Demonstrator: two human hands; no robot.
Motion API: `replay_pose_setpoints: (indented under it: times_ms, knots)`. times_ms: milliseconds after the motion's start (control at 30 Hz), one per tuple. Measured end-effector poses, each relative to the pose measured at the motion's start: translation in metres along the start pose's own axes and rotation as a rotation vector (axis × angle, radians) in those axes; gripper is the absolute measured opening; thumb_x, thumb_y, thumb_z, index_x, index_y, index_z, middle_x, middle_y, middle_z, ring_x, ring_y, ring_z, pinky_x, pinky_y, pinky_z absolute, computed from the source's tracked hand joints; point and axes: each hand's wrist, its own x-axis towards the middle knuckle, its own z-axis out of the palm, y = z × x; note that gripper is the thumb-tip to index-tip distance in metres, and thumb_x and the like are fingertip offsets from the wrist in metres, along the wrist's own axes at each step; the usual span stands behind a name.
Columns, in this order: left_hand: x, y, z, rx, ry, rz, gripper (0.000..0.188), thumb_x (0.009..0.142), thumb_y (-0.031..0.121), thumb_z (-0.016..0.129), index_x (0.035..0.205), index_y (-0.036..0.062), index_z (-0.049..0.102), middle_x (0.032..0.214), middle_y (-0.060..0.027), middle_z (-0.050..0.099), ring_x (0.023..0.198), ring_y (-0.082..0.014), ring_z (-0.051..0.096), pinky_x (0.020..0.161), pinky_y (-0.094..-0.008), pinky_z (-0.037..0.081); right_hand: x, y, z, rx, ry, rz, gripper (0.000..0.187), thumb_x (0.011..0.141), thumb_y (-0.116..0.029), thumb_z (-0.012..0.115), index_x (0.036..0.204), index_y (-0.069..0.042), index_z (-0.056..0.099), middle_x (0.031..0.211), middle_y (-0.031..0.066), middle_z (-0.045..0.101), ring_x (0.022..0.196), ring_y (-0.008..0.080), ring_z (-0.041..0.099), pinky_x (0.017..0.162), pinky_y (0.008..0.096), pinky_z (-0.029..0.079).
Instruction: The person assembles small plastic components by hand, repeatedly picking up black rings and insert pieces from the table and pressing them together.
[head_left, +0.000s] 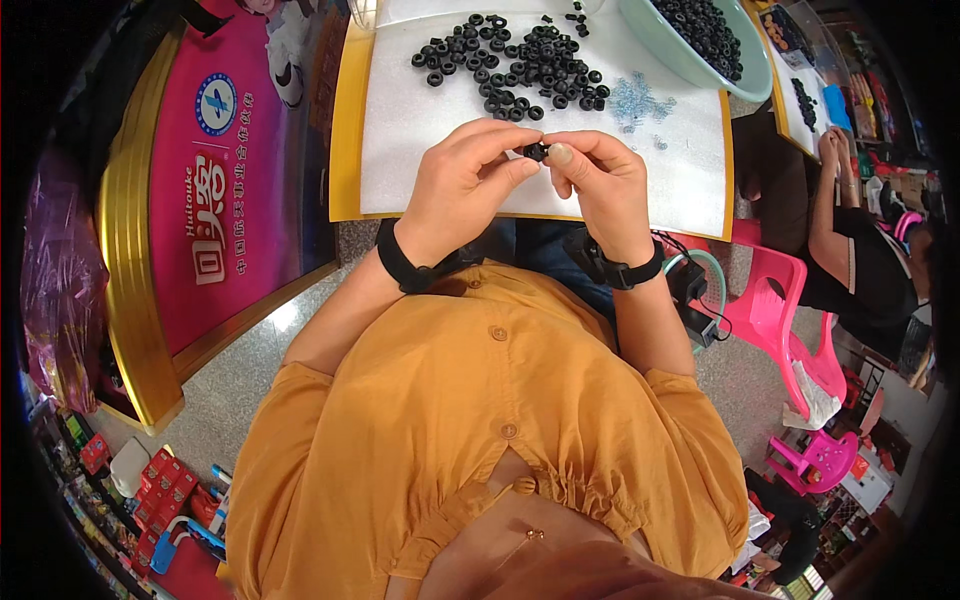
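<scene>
Head view, looking down: a small black ring (536, 152) sits pinched between the fingertips of both my hands, just above the near edge of the white mat (400, 150). My left hand (462, 180) grips it from the left with thumb and forefinger curled in; my right hand (600, 180) meets it from the other side, thumb nail up, fingers closed on the same little piece (whether it is one ring or two pressed together I cannot tell).

Both wrists carry black bands, the left wristband (405, 265) and the right wristband (625, 272), and below them my orange blouse (480, 420) fills the lower middle of the picture.

Beyond my hands, farther up the mat, lies a loose pile of black rings (510, 65) like the one I hold, well apart from my fingers. To the right of that pile is a small scatter of clear bluish pieces (635, 103), too small to make out. At the top right a pale green bowl (680, 60) stands on the mat's far corner with more black rings heaped inside.

The mat lies on a table with a yellow edge (345, 130). To my left stands a pink panel with a gold frame (200, 200). To my right are pink plastic chairs (780, 310), and another person's arm (830, 200) reaches toward a neighbouring table.
</scene>
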Motion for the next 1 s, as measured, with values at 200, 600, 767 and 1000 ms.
replay_pose_setpoints:
  times_ms: [200, 600, 767, 1000]
  knots:
    - [0.000, 0.000, -0.001, 0.062, -0.007, 0.088, 0.026, 0.085, 0.007, 0.072, 0.111, 0.0056, 0.071, 0.098, -0.0090, 0.066, 0.076, -0.0176, 0.063, 0.065, -0.0272, 0.052, 0.004, -0.003, -0.009, 0.238, -0.144, 0.172, 0.020, 0.094, -0.014, 0.068, 0.105, 0.001, 0.067, 0.083, 0.0042, 0.065, 0.069, 0.0098, 0.057, 0.060, 0.0225, 0.044]
    - [0.001, -0.002, -0.005, -0.062, -0.217, 0.154, 0.025, 0.088, 0.006, 0.069, 0.113, 0.0037, 0.070, 0.095, -0.0047, 0.055, 0.082, -0.0139, 0.056, 0.070, -0.0249, 0.047, 0.000, 0.012, -0.024, 0.444, -0.381, 0.317, 0.027, 0.097, -0.018, 0.063, 0.112, 0.005, 0.064, 0.086, 0.0116, 0.069, 0.062, 0.0112, 0.058, 0.053, 0.0231, 0.044]
    - [0.001, 0.001, 0.000, -0.103, -0.218, 0.123, 0.026, 0.088, 0.006, 0.069, 0.114, 0.0027, 0.069, 0.093, -0.0060, 0.056, 0.081, -0.0159, 0.057, 0.069, -0.0267, 0.047, -0.007, 0.010, -0.021, 0.447, -0.342, 0.305, 0.028, 0.098, -0.020, 0.062, 0.113, 0.004, 0.063, 0.086, 0.0124, 0.069, 0.062, 0.0114, 0.058, 0.052, 0.0234, 0.043]
    - [0.001, 0.002, -0.001, -0.008, -0.219, 0.206, 0.026, 0.087, 0.005, 0.068, 0.112, 0.0006, 0.068, 0.091, -0.0084, 0.057, 0.081, -0.0198, 0.057, 0.071, -0.0285, 0.048, -0.009, 0.019, -0.015, 0.561, -0.362, 0.317, 0.027, 0.097, -0.021, 0.062, 0.110, 0.003, 0.062, 0.080, 0.0083, 0.064, 0.058, 0.0078, 0.051, 0.048, 0.0201, 0.037]
